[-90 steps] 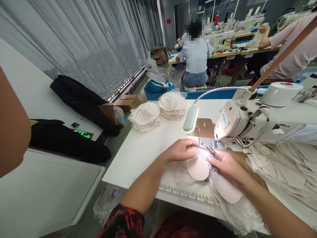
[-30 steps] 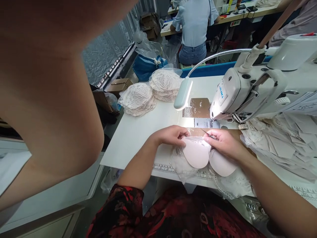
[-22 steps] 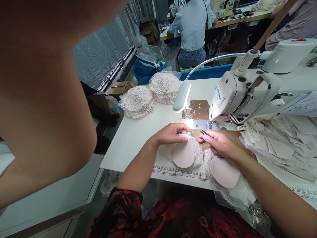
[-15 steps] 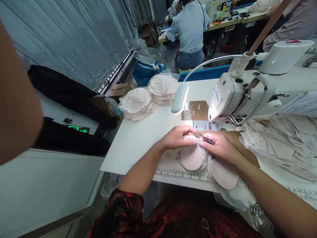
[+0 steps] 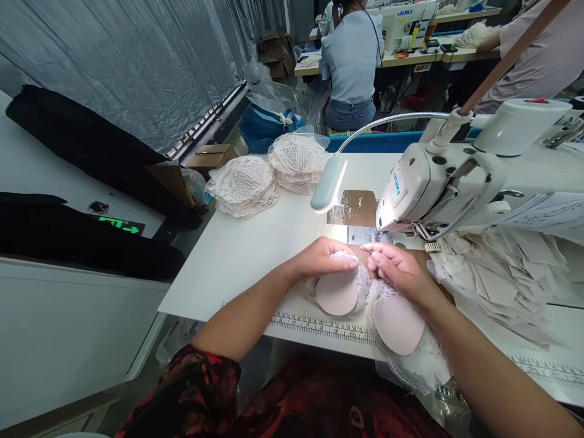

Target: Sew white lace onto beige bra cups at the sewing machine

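My left hand is closed on the upper lace edge of a padded cup piece, pale pink and rounded. My right hand is a little to the right, fingers curled together around small thread snips; only a dark tip shows past the fingertips, the rest being hidden. Just below that hand lies a second pale cup piece with white lace around it, hanging over the table's front edge. Both hands are in front of the sewing machine's needle area.
A white sewing machine stands at the right, its lamp reaching over the table. Two lace stacks sit at the back left. Loose pale pieces are heaped at the right. A co-worker sits beyond.
My hands have moved apart, leaving a gap between them. The snips, plainly visible before in my right hand, are now mostly covered by its fingers. The camera view has shifted slightly.
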`<state>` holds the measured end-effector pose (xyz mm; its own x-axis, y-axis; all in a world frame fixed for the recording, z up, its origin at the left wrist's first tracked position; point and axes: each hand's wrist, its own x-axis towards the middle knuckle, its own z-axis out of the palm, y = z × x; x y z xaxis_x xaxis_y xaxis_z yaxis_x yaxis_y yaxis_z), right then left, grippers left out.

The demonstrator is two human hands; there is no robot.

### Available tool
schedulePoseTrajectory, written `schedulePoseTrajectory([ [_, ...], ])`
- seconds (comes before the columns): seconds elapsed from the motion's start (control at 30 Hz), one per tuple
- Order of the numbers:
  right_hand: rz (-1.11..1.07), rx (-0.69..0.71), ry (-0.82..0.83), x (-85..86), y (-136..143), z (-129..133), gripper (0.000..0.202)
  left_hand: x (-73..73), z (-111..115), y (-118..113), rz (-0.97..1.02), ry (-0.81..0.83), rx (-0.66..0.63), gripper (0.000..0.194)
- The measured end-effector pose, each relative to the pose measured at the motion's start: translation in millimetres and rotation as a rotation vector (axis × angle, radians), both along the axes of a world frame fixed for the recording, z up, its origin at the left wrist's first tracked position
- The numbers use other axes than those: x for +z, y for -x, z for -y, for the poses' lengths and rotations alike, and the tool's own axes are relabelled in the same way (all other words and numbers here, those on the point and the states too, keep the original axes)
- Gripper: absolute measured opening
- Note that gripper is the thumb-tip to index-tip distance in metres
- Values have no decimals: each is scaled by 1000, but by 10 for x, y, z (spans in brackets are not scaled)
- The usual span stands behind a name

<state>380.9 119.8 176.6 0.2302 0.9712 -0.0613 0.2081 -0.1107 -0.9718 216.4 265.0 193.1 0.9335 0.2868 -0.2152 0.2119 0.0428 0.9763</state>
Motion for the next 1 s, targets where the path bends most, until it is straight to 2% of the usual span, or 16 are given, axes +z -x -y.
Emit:
schedulePoseTrajectory([
  [0.13,-43,20,1,8,-21,6,39,-22,-5,8,0,104,74,27],
  [0.33,-68,27,13,-36,26,-9,29,-82,-5,-6,36,130,102,26],
  [0.5,-24,19,5,-33,86,-25,29,-96,12,-26,24,136,84,28],
  [0.67,26,4,-14,8,86,-21,24,-85,22,-27,16,68,59,29],
  [0.77,-18,-13,-20,-12,88,-21,25,-85,42,-40,29,35,41,31],
  [0.9,-126,17,3,-43,104,-25,38,-73,43,-55,77,40,-11,33],
  [1.0,-128,28,51,-20,107,-14,30,-50,-8,-31,36,23,-63,32],
])
